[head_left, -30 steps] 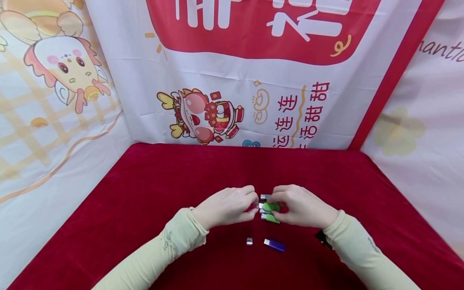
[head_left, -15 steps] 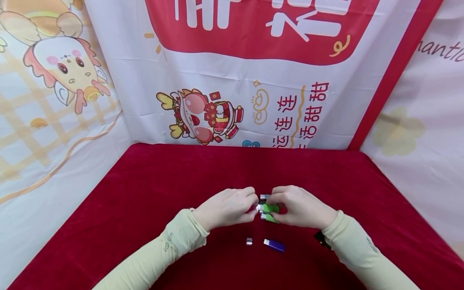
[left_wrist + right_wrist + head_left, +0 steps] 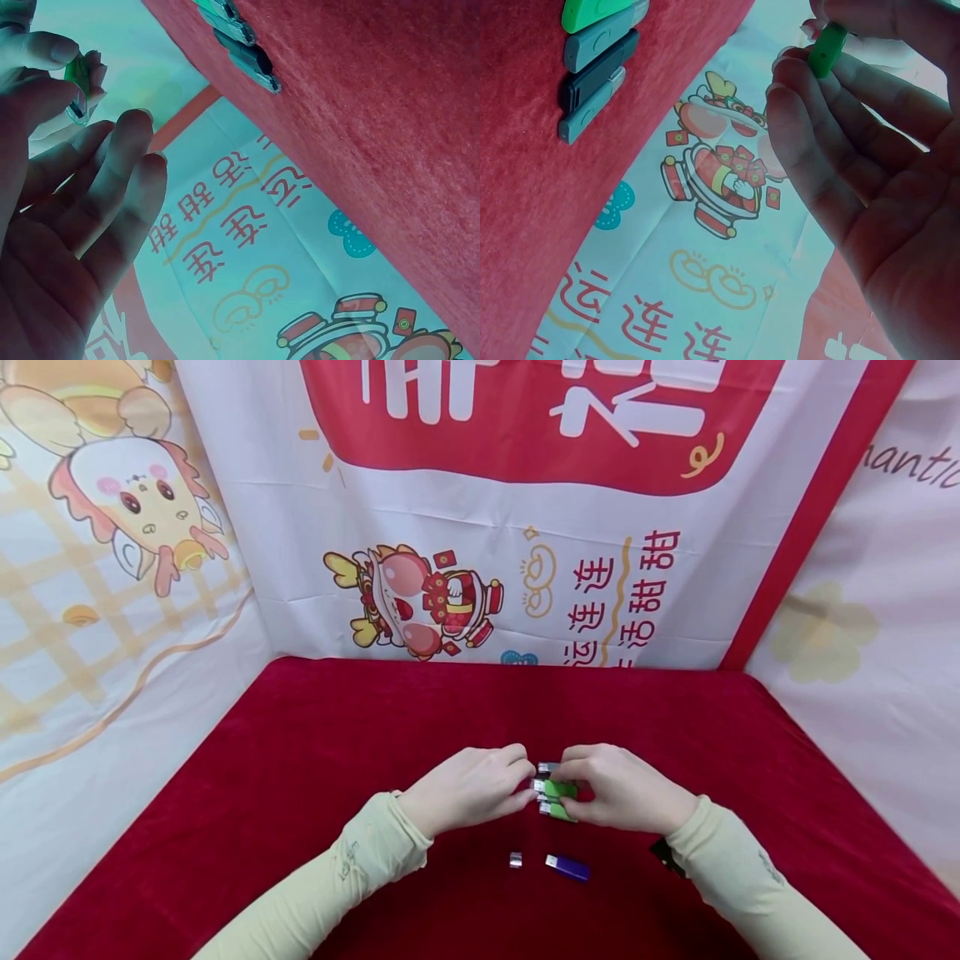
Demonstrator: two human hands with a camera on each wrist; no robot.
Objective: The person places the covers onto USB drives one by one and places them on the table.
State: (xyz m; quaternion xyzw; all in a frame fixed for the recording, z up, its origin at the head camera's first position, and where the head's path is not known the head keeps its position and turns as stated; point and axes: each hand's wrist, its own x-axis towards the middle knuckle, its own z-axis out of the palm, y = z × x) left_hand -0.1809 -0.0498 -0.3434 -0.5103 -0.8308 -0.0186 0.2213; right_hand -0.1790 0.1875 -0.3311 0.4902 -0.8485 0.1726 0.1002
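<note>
Over the middle of the red cloth, my right hand (image 3: 626,787) pinches a green USB stick (image 3: 827,52) between thumb and fingers, its plug end facing left. My left hand (image 3: 476,787) meets that end, its thumb and fingers at the clear cap (image 3: 77,112), which covers the plug in the left wrist view. Below the hands lie capped sticks in a row: a green USB stick (image 3: 592,11), a grey USB stick (image 3: 607,39), a black USB stick (image 3: 604,69) and another grey USB stick (image 3: 592,105). The hands partly hide this row in the head view.
Nearer to me lie an uncapped purple USB stick (image 3: 572,868) and a loose clear cap (image 3: 515,860). A dark object (image 3: 666,855) shows beside the right wrist, partly covered. Printed cloth walls (image 3: 420,510) stand behind the table and at both sides.
The clear cap in my left fingers has moved right, from just off the green USB stick's plug onto it. My right hand stays almost still. The purple stick and loose cap have not moved.
</note>
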